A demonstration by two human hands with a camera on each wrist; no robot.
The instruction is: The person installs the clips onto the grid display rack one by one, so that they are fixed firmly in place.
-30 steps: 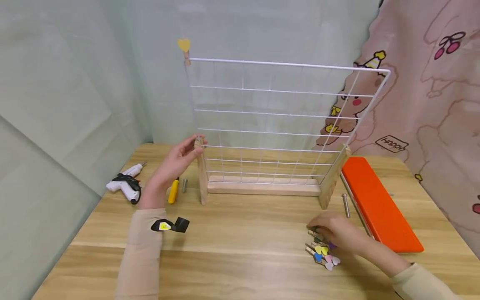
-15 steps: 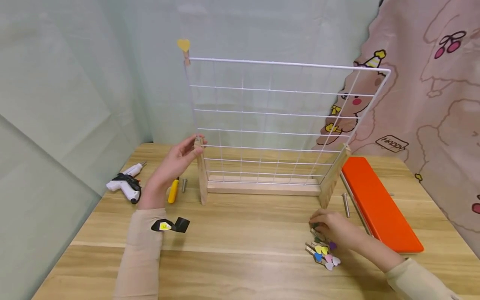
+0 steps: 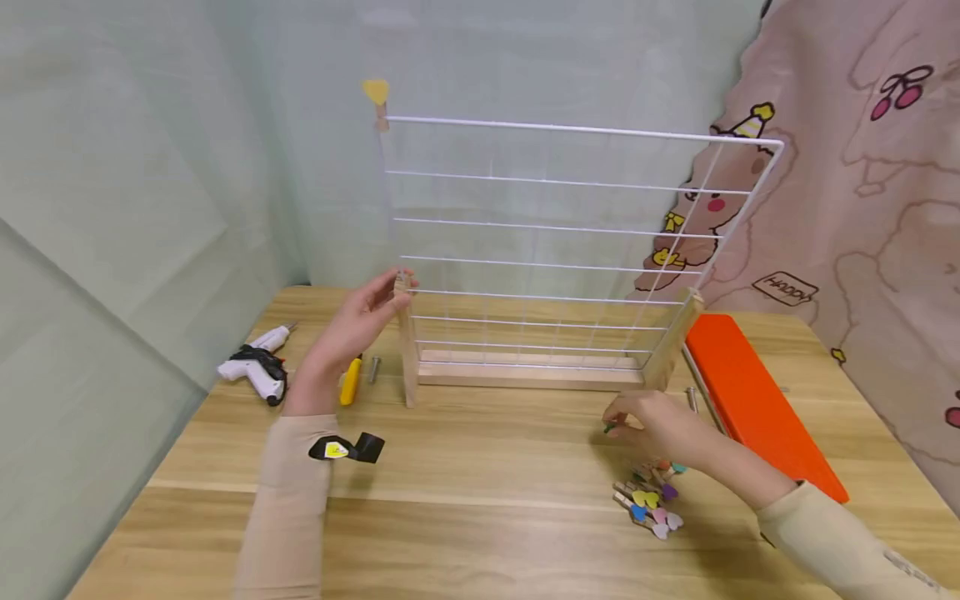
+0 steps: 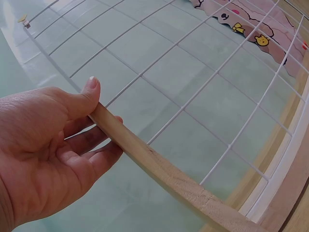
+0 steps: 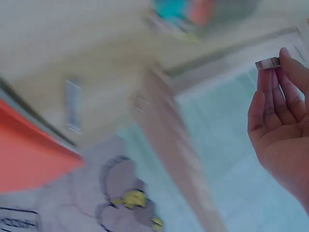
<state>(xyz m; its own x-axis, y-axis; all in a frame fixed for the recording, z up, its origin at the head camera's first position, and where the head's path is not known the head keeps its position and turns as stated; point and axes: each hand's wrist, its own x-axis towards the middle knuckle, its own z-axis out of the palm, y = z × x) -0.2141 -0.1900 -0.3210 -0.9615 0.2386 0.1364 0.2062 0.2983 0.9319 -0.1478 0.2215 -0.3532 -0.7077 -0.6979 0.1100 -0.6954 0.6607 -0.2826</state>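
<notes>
A white wire grid panel (image 3: 540, 225) stands upright in a wooden stand (image 3: 525, 382). My left hand (image 3: 358, 321) grips the top of the stand's left post (image 4: 154, 157), thumb on one side and fingers on the other. A wooden clothespin with a yellow heart (image 3: 376, 92) is clipped at the grid's top left corner. My right hand (image 3: 663, 429) pinches a small wooden clothespin (image 5: 268, 63) between thumb and fingertips, above the table in front of the stand's right post. A bit of green shows at its fingertips in the head view. Below lies a pile of heart clothespins (image 3: 647, 500).
A white glue gun (image 3: 258, 364) with a black cord lies at the left. Near it are a yellow-handled tool (image 3: 350, 382) and a bolt (image 3: 375, 369). An orange case (image 3: 757, 400) lies at the right beside another bolt (image 3: 692, 400).
My right hand has lifted from the pile with a clothespin and moved forward toward the stand. Orange and teal hearts in the pile now show. My left hand stays on the post.
</notes>
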